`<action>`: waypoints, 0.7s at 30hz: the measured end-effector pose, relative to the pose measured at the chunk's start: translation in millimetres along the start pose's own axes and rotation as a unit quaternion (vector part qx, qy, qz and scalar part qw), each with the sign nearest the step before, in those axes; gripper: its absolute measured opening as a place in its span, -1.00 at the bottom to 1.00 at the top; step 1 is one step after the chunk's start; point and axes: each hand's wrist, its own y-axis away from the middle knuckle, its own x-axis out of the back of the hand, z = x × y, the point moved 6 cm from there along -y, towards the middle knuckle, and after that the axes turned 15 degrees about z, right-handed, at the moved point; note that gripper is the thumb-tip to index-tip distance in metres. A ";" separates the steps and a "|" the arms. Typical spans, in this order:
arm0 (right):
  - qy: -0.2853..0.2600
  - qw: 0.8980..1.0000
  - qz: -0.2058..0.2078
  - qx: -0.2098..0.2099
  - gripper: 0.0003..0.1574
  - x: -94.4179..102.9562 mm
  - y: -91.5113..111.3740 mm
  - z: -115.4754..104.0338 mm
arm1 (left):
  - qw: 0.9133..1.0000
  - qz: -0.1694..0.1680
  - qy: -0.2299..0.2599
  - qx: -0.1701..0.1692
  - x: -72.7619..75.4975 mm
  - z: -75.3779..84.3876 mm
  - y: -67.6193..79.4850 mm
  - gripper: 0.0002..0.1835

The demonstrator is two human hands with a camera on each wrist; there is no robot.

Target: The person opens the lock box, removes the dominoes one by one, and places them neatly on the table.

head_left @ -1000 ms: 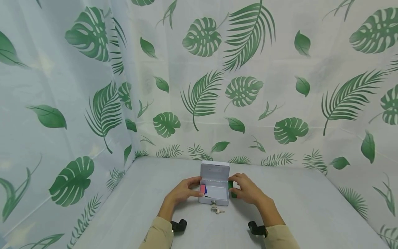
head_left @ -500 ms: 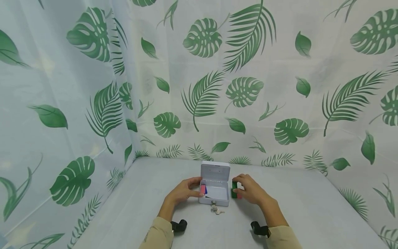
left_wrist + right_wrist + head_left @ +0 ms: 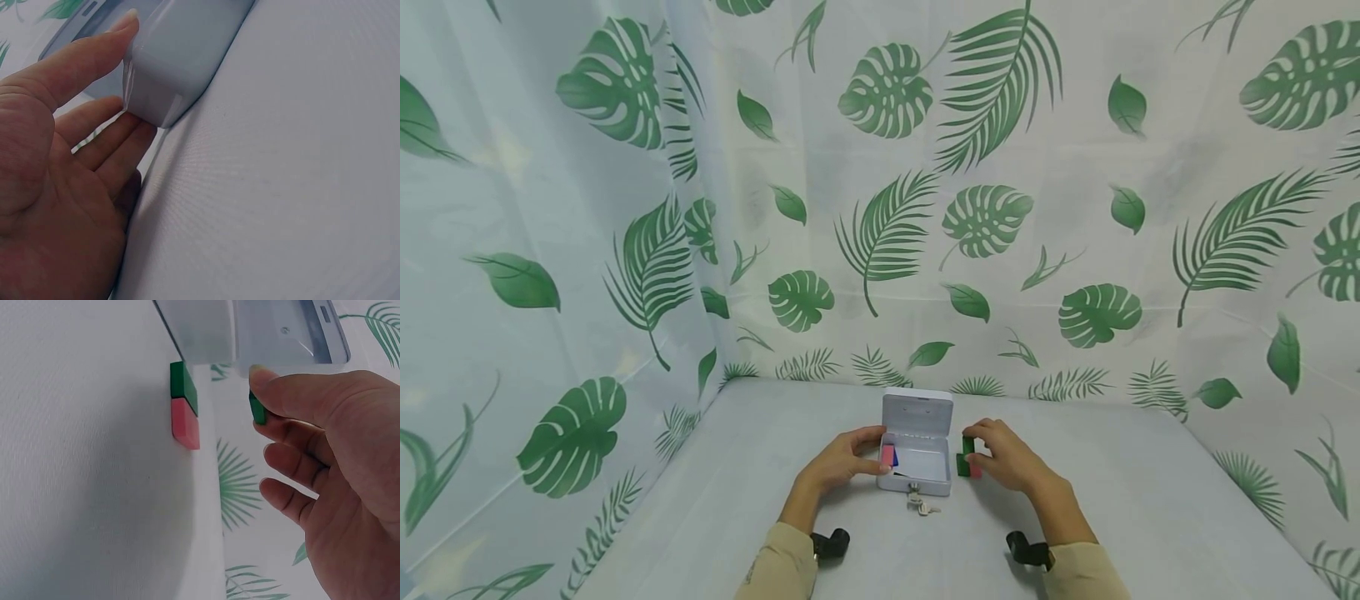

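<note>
A small white cash box [image 3: 928, 486] stands on the table with its lid [image 3: 917, 414] raised. Inside, at its left, lie a pink block [image 3: 887, 455] and a blue one [image 3: 896, 457]. My left hand [image 3: 841, 460] holds the box's left end, thumb at the front corner and fingers along the side. To the right of the box, my right hand [image 3: 1009, 458] pinches a green block [image 3: 257, 410] between thumb and forefinger, above the table. Under it, another green block [image 3: 183, 387] and a pink block [image 3: 185, 424] lie side by side, touching.
Several keys [image 3: 922, 505] hang from the lock on the box's front and reach the table. A white cloth covers the table [image 3: 910, 558]. Leaf-printed curtains [image 3: 1000, 333] rise behind it and at the left.
My right hand has moved slightly right, away from the box, with the green block. The green and pink blocks on the table now show beneath it. My left hand stays at the box.
</note>
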 end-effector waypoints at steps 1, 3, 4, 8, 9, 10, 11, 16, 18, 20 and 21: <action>-0.001 1.000 -0.002 -0.004 -0.55 -0.3 0.2 1.2 | 1.000 -0.001 -0.001 0.000 -0.1 0.1 -0.1 -0.15; -0.003 1.000 -0.006 -0.014 -0.55 -0.9 0.8 3.4 | 1.000 -0.001 -0.002 0.002 -0.4 0.1 -0.1 -0.14; -0.006 1.000 -0.008 -0.018 -0.55 -1.0 1.3 4.3 | 1.000 -0.002 -0.003 0.000 -0.6 0.3 -0.2 -0.14; -0.015 1.000 -0.014 -0.017 -0.57 -0.2 2.8 6.1 | 1.000 -0.003 -0.004 0.000 -0.9 0.0 0.0 -0.13; -0.018 1.000 -0.015 -0.017 -0.57 0.1 3.2 6.4 | 1.000 -0.003 -0.004 0.000 -0.9 -0.1 0.0 -0.14; -0.018 1.000 -0.016 -0.016 -0.57 0.2 3.5 7.0 | 1.000 -0.002 -0.003 -0.001 -0.8 -0.2 -0.1 -0.14; -0.018 1.000 -0.018 -0.018 -0.57 0.3 3.8 7.6 | 1.000 -0.002 -0.003 0.001 -0.7 -0.6 -0.2 -0.14; -0.012 0.999 -0.027 -0.039 -0.57 0.1 5.2 11.5 | 1.000 0.001 -0.007 -0.003 -0.5 -1.1 -0.5 -0.15; -0.011 0.999 -0.029 -0.043 -0.58 0.2 5.6 12.0 | 1.000 0.001 -0.008 -0.004 -0.5 -1.0 -0.4 -0.15; -0.012 0.998 -0.030 -0.047 -0.58 0.0 5.9 12.8 | 1.000 0.001 -0.006 -0.004 -0.4 -0.3 -0.1 -0.16; -0.011 0.998 -0.031 -0.047 -0.58 -0.1 5.9 13.3 | 1.000 0.002 -0.006 -0.005 -0.3 0.4 0.1 -0.16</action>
